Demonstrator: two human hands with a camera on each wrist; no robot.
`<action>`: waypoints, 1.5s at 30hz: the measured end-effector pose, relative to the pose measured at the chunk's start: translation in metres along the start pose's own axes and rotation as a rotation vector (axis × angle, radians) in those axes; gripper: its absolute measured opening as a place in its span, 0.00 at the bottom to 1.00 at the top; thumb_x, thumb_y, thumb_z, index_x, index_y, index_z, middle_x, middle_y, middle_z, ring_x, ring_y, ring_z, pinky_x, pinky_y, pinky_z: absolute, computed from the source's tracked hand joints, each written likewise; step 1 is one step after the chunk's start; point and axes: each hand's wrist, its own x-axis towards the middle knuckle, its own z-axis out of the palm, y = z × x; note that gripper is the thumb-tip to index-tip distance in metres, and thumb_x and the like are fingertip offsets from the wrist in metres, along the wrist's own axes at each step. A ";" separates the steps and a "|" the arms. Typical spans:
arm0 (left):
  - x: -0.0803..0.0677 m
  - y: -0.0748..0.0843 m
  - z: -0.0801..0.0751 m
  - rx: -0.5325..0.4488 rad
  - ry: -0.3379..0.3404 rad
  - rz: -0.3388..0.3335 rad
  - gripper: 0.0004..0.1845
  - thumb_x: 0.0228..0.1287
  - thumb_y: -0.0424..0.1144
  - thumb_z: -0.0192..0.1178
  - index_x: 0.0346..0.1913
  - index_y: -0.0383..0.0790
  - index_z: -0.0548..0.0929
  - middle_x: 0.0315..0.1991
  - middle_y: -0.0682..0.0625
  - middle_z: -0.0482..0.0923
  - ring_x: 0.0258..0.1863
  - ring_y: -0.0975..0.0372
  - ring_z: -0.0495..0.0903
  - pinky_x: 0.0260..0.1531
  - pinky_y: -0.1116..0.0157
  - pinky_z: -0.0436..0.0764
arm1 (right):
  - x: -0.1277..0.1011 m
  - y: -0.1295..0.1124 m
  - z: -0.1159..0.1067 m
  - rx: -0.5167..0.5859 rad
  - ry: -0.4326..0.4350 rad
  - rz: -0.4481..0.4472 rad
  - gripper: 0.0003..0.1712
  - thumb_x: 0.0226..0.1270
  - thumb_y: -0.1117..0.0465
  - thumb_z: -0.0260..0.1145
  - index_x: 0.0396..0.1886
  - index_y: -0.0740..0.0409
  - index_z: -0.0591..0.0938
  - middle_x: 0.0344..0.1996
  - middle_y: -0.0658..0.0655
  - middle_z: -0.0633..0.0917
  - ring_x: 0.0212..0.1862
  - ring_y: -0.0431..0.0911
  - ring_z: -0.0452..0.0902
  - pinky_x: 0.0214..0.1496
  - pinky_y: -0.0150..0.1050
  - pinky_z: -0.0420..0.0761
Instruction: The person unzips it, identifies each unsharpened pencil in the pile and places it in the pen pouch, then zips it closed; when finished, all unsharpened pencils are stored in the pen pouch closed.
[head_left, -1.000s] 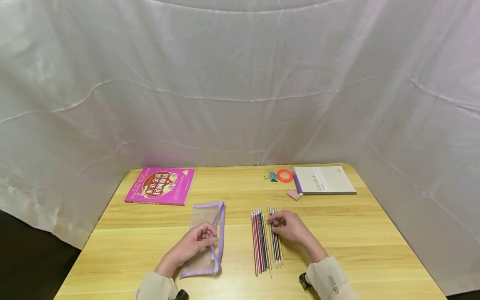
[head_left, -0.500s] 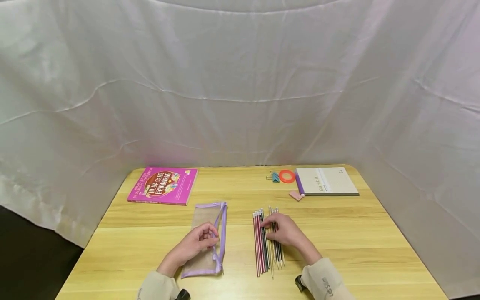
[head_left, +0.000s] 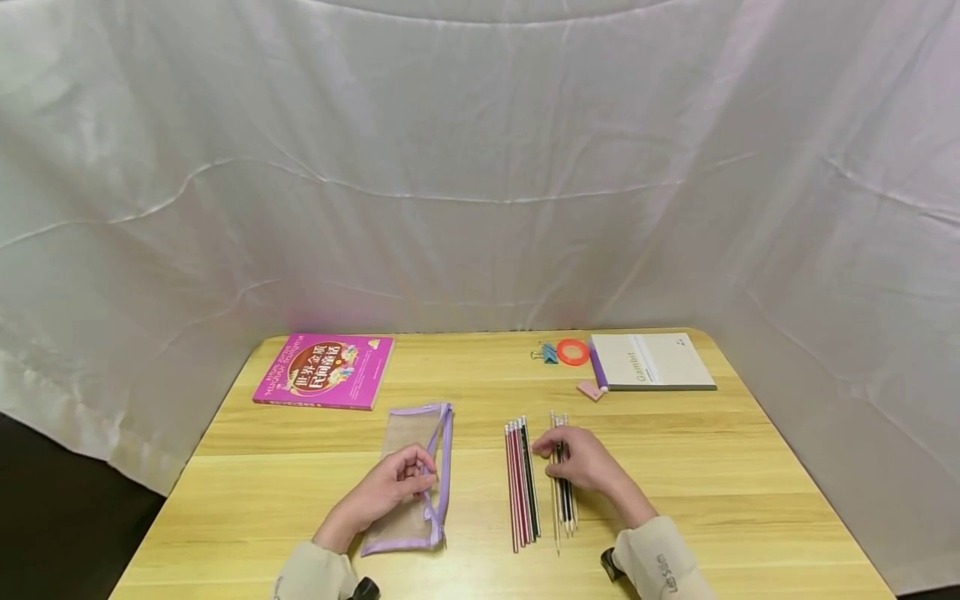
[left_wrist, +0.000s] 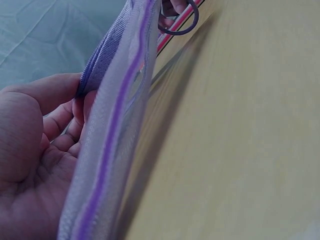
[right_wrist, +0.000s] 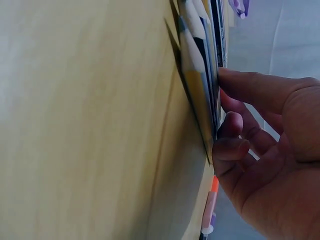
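A small bunch of pencils (head_left: pixel 561 487) lies on the tabletop (head_left: pixel 712 475) under the right hand (head_left: pixel 581 458), whose grip curls round them, drawing them clear of the red pencils (head_left: pixel 520 483) just left. The left hand (head_left: pixel 390 487) pinches the mesh pouch (head_left: pixel 408 442) edge, steadying it.

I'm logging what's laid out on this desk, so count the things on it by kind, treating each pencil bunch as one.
Books: 2, pink book, grey notebook
Pencil bunches: 2
Mesh pouch: 1
Tape ring: 1
Binder clip: 1
Eraser: 1
Total: 8
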 end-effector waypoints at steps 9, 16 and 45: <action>0.000 0.001 -0.001 -0.029 -0.008 -0.006 0.12 0.73 0.40 0.64 0.49 0.35 0.78 0.31 0.54 0.74 0.27 0.66 0.71 0.28 0.73 0.74 | 0.007 -0.010 0.004 0.036 -0.014 -0.028 0.15 0.59 0.69 0.76 0.46 0.57 0.89 0.34 0.50 0.86 0.38 0.42 0.78 0.44 0.38 0.78; 0.002 0.001 0.000 -0.036 -0.006 -0.008 0.11 0.73 0.39 0.64 0.49 0.35 0.78 0.30 0.55 0.74 0.26 0.67 0.71 0.26 0.74 0.74 | 0.011 -0.016 0.009 -0.002 0.020 0.022 0.11 0.60 0.67 0.76 0.42 0.53 0.87 0.29 0.46 0.83 0.33 0.38 0.75 0.41 0.36 0.76; 0.001 0.000 0.000 -0.037 0.001 -0.014 0.13 0.73 0.39 0.64 0.49 0.32 0.77 0.30 0.55 0.74 0.27 0.67 0.71 0.28 0.74 0.74 | 0.014 -0.025 0.016 -0.183 0.058 0.183 0.26 0.53 0.55 0.83 0.50 0.54 0.82 0.23 0.40 0.83 0.27 0.37 0.76 0.39 0.44 0.80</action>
